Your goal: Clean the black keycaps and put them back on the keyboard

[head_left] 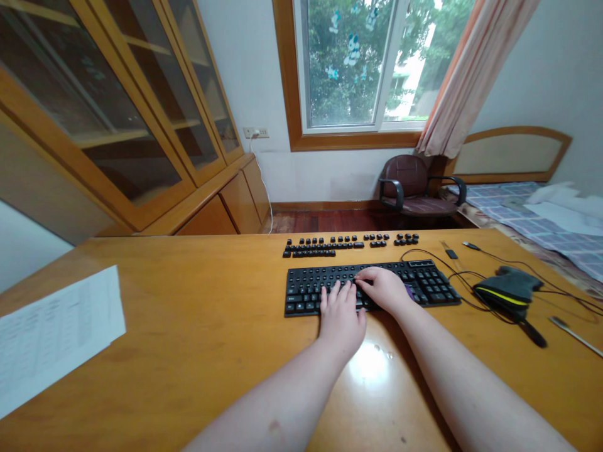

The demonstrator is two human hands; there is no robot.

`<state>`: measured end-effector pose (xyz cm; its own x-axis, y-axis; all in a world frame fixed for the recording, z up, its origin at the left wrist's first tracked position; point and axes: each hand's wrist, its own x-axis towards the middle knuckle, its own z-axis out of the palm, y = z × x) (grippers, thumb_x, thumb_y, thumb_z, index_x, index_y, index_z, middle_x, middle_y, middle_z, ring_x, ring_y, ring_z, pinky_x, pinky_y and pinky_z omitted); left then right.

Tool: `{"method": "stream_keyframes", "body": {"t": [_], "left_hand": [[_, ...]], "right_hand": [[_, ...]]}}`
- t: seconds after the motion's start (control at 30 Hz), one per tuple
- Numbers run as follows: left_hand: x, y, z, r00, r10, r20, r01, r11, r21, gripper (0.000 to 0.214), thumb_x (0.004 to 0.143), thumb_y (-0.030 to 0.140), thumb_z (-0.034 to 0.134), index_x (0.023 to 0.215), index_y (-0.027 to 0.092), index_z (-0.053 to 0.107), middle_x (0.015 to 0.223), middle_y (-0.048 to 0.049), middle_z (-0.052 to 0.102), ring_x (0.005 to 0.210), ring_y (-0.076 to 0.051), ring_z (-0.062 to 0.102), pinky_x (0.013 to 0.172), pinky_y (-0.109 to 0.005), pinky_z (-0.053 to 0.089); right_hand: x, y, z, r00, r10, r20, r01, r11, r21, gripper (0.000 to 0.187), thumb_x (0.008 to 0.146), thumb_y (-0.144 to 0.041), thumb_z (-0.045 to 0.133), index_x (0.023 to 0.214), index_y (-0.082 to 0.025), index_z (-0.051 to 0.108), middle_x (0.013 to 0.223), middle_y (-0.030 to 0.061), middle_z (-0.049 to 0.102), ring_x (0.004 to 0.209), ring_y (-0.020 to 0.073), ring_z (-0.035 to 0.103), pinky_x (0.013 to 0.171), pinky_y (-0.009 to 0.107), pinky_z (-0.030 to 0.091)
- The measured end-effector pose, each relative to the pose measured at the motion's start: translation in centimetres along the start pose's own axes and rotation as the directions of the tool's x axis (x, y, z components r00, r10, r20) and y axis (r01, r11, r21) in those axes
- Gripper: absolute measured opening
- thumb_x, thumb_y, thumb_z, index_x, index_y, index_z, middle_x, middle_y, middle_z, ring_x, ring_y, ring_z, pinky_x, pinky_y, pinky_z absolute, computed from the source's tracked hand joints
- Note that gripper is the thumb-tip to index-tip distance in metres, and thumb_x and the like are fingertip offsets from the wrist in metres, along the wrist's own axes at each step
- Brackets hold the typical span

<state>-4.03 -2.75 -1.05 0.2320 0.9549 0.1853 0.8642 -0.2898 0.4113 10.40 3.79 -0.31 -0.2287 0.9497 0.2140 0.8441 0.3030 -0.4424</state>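
Note:
A black keyboard [424, 282] lies on the wooden desk [198, 314], and several of its key places look bare. Rows of loose black keycaps [330, 245] are lined up just behind it. My left hand [340, 314] rests flat on the keyboard's front middle with its fingers stretched out, holding nothing. My right hand [384, 287] is curled over the keys right beside it, fingertips pointing left and touching the keyboard. A small purple tool [409, 292] sticks out from under the heel of that hand.
A printed sheet of paper [51, 326] lies at the desk's left edge. Right of the keyboard are black cables [452, 276], a black and yellow device [509, 292] and a thin metal tool [572, 333]. A chair [409, 185], a bed and a glass-door cabinet [141, 125] stand behind.

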Motion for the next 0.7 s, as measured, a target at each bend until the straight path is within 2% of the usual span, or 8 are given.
{"method": "stream_keyframes", "body": {"t": [0.2, 0.3, 0.43, 0.53, 0.7], "left_hand": [[-0.1, -0.1, 0.0, 1.0, 0.004, -0.009, -0.004, 1.0, -0.024, 0.049, 0.083, 0.034, 0.043, 0.129, 0.019, 0.042, 0.137, -0.0046, 0.042, 0.131, -0.024, 0.027, 0.11, -0.05, 0.01], [-0.1, -0.1, 0.1, 1.0, 0.002, -0.03, -0.003, 0.999, -0.042, 0.047, 0.082, 0.032, 0.044, 0.127, 0.018, 0.044, 0.136, -0.0047, 0.044, 0.13, -0.024, 0.029, 0.11, -0.05, 0.01], [-0.2, 0.2, -0.3, 0.995, -0.015, -0.097, 0.005, 0.994, -0.106, 0.039, 0.082, 0.026, 0.045, 0.12, 0.022, 0.05, 0.13, -0.0031, 0.05, 0.127, -0.023, 0.033, 0.111, -0.049, 0.012], [-0.3, 0.4, -0.9, 0.987, -0.015, -0.163, -0.013, 0.986, -0.169, 0.033, 0.081, 0.021, 0.045, 0.112, 0.025, 0.054, 0.12, -0.0002, 0.057, 0.122, -0.02, 0.039, 0.111, -0.047, 0.014], [-0.4, 0.5, -1.4, 0.979, -0.002, -0.202, -0.047, 0.971, -0.235, 0.027, 0.08, 0.019, 0.045, 0.103, 0.026, 0.057, 0.111, 0.002, 0.062, 0.116, -0.018, 0.044, 0.11, -0.045, 0.017]], "right_hand": [[0.0, -0.9, -0.9, 0.974, -0.01, -0.226, 0.014, 1.0, 0.016, 0.023, 0.083, -0.029, 0.047, 0.087, -0.022, 0.069, 0.09, 0.0042, 0.069, 0.085, 0.0177, 0.063, 0.079, 0.028, 0.048], [1.4, -1.5, -1.2, 0.963, -0.007, -0.268, 0.006, 1.0, -0.004, 0.023, 0.083, -0.029, 0.047, 0.086, -0.021, 0.069, 0.09, 0.0048, 0.069, 0.088, 0.0184, 0.062, 0.081, 0.029, 0.047], [4.7, -2.1, -0.6, 0.981, 0.016, -0.194, -0.036, 0.994, -0.1, 0.022, 0.083, -0.028, 0.048, 0.09, -0.022, 0.068, 0.096, 0.005, 0.068, 0.09, 0.0192, 0.061, 0.08, 0.029, 0.046], [7.2, -2.6, 0.5, 0.997, 0.001, -0.081, -0.018, 0.979, -0.202, 0.025, 0.085, -0.029, 0.045, 0.097, -0.022, 0.067, 0.101, 0.0052, 0.066, 0.093, 0.0188, 0.06, 0.081, 0.028, 0.045], [9.6, -3.0, 2.3, 1.0, -0.022, 0.005, 0.022, 0.972, -0.233, 0.024, 0.083, -0.031, 0.049, 0.097, -0.025, 0.068, 0.101, 0.0052, 0.067, 0.091, 0.0197, 0.061, 0.08, 0.028, 0.045]]}}
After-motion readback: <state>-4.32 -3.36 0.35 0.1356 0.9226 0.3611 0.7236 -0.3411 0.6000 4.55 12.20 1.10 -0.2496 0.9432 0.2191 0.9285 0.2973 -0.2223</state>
